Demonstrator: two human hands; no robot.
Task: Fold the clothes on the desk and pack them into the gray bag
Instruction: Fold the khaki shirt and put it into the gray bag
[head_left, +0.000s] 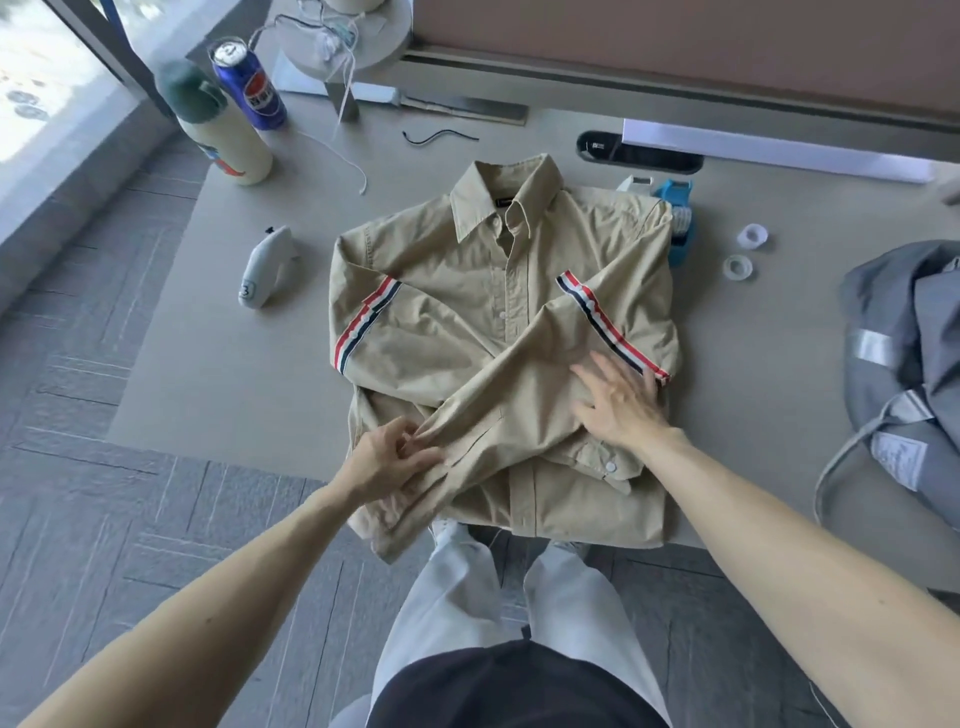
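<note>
A beige button shirt (467, 291) lies face up on the grey desk (218, 332), collar away from me, both sleeves with red, white and navy stripes folded across the chest. My left hand (387, 457) pinches the cuff end of the sleeve that crosses toward the lower left. My right hand (621, 397) rests flat with spread fingers on that same sleeve near the shirt's right side. The gray bag (914, 364) sits crumpled at the desk's right edge, its strap hanging off the front.
A cream bottle with a green cap (218, 124) and a blue can (249, 83) stand at the back left. A white handheld device (265, 267) lies left of the shirt. A blue tape dispenser (678, 218) and two tape rolls (743, 252) lie to the right.
</note>
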